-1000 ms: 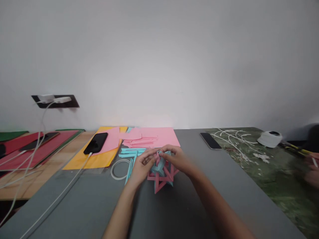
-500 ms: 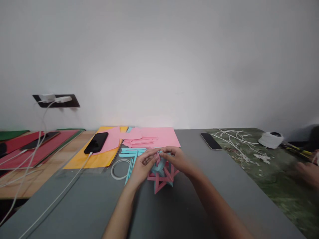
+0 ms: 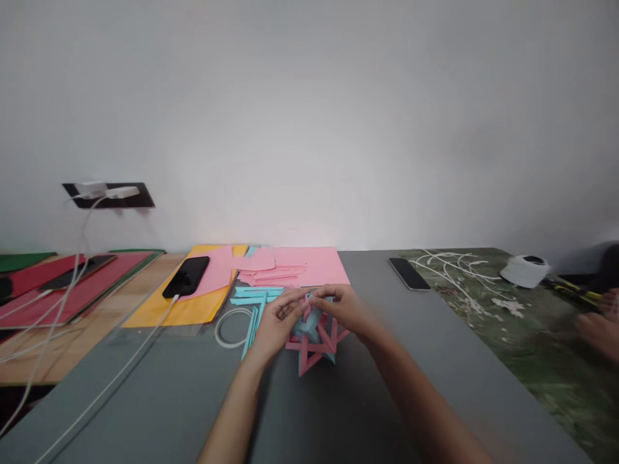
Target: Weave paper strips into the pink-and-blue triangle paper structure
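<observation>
A pink and light-blue folded-paper star model (image 3: 316, 348) rests on the grey table (image 3: 193, 399), its points sticking out below my hands. My left hand (image 3: 279, 321) pinches the top of the model from the left, thumb and fingers closed on the paper. From the right, my right hand (image 3: 343, 308) pinches the same upper part, its fingertips close to those of the left. The fingers hide the far side of the model. Several folded light-blue paper strips (image 3: 254, 322) lie just left of my left hand, beside a white tape ring (image 3: 232, 328).
Pink paper sheets (image 3: 314, 261) and pink strips (image 3: 271, 274) lie at the back. A black phone (image 3: 187, 277) charges on a yellow envelope (image 3: 213, 312); another phone (image 3: 409, 274) lies right. White cords (image 3: 454, 267) and a white spool (image 3: 525, 270) sit near another person's hand (image 3: 599, 332).
My hands and the paper model stay almost in place, both still pinching its top. At the far right, the other person's hand has shifted slightly.
</observation>
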### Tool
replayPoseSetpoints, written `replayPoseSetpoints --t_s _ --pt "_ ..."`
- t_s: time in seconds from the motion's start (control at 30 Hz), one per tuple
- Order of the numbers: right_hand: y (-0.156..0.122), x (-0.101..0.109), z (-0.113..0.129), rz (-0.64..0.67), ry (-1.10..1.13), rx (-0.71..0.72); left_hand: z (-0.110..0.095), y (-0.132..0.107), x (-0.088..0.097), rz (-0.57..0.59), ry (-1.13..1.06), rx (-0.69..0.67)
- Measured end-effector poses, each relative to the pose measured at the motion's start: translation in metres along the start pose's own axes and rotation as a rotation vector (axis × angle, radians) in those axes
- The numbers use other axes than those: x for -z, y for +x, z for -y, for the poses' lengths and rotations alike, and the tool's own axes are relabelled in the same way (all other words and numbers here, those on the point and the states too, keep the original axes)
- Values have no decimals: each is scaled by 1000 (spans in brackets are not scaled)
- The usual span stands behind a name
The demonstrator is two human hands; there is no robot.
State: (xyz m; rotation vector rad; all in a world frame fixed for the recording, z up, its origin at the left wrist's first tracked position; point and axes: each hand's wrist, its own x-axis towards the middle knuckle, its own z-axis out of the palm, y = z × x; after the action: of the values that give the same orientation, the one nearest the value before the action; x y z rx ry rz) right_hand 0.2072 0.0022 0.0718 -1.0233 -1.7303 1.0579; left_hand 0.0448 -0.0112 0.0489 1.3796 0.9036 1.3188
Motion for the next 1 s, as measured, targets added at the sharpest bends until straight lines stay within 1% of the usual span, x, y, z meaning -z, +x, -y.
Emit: replayPoseSetpoints --t_s 0.1,0.23,0.43,0.6,0.7,0.77,0.87,1.0 --pt "0 0 -4 -27 39 -20 0 0 -1 2 -10 -3" --pt "1 0 -12 8 157 -57 -1 -1 -1 -8 -14 0" --pt "2 4 -16 23 270 -143 -3 -2 -2 34 -23 20" --pt "0 11 -11 129 314 -177 -4 -2 -2 23 -26 31" --pt "-1 19 -10 235 317 -163 -2 -2 -1 23 -35 52" --pt "-1 25 -12 282 297 -149 -1 -1 -1 29 -39 64" --pt "0 31 -15 308 249 -126 0 -1 -1 37 -31 73" --pt "1 32 -19 295 245 -139 -3 -2 -4 36 -14 91"
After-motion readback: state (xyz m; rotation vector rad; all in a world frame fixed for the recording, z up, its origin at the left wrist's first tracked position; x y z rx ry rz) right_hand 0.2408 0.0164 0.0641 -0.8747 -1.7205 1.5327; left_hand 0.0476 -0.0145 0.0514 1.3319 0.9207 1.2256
